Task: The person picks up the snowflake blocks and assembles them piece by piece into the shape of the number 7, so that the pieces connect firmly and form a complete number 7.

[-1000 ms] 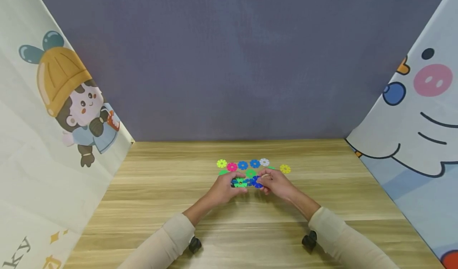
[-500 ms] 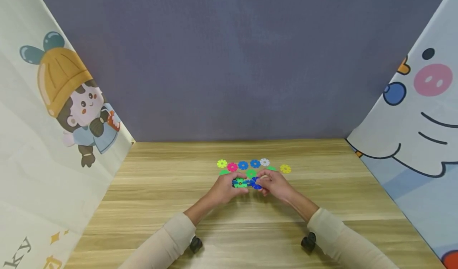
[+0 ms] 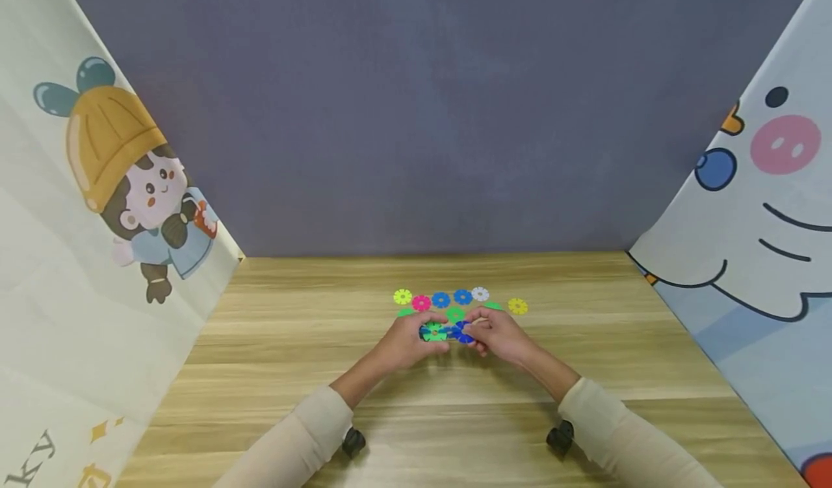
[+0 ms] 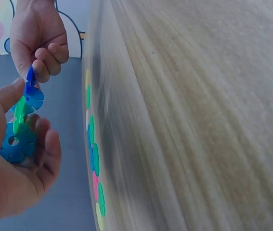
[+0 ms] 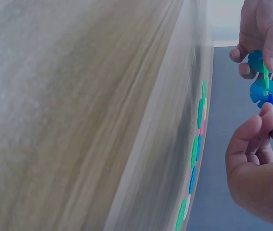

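Above the table, both hands are on a short chain of notched plastic snowflake discs slotted together. My left hand [image 3: 404, 340] grips the chain's left part, with a green disc [image 3: 434, 332] between thumb and fingers. In the left wrist view, a light blue disc [image 4: 18, 143] sits inside that hand's curled fingers, and another light blue disc [image 4: 35, 97] is on the green disc's other side. My right hand [image 3: 503, 335] pinches a dark blue disc [image 3: 463, 333] at the right end. In the right wrist view, this disc meets a light blue disc [image 5: 256, 93]; fingertips hide how deep its slot sits.
Loose discs lie just beyond the hands: yellow-green [image 3: 402, 297], pink [image 3: 421, 302], two blue, white [image 3: 480, 294], yellow [image 3: 518, 306] and several green [image 3: 455, 315]. The wooden table [image 3: 416, 416] ends at a grey-blue panel [image 3: 416, 149]; printed cloths stand at both sides.
The hands keep their hold on the chain. The dark blue disc has shifted slightly left and towards the wearer, and the green disc has tilted a little. The loose discs stay put.
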### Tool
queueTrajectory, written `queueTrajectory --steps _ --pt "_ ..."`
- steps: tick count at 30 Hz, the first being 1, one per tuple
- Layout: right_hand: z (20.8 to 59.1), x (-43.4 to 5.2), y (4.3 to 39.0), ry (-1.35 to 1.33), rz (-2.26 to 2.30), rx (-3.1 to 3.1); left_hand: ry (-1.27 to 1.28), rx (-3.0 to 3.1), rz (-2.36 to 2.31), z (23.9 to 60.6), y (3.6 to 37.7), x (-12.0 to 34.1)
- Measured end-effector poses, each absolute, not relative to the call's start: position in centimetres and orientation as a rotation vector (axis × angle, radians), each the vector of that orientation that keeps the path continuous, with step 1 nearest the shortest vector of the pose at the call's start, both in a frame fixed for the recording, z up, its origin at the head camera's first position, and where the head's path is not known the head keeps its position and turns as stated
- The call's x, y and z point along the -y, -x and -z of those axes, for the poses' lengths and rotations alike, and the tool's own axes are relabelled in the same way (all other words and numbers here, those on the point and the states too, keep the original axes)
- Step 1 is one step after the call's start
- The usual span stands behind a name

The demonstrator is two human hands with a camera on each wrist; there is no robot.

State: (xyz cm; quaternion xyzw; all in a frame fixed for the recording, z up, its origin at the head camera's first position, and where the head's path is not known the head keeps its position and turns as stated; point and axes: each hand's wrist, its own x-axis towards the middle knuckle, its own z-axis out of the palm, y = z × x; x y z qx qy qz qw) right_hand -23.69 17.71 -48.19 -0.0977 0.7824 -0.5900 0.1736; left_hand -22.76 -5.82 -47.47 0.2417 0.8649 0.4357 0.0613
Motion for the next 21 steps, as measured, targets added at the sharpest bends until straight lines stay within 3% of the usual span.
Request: queueTrajectory --steps 21 --pt "48.9 -16.5 23.0 0.261 1.617 -2.218 -0.888 -2.871 -0.753 46.7 22.8 5.0"
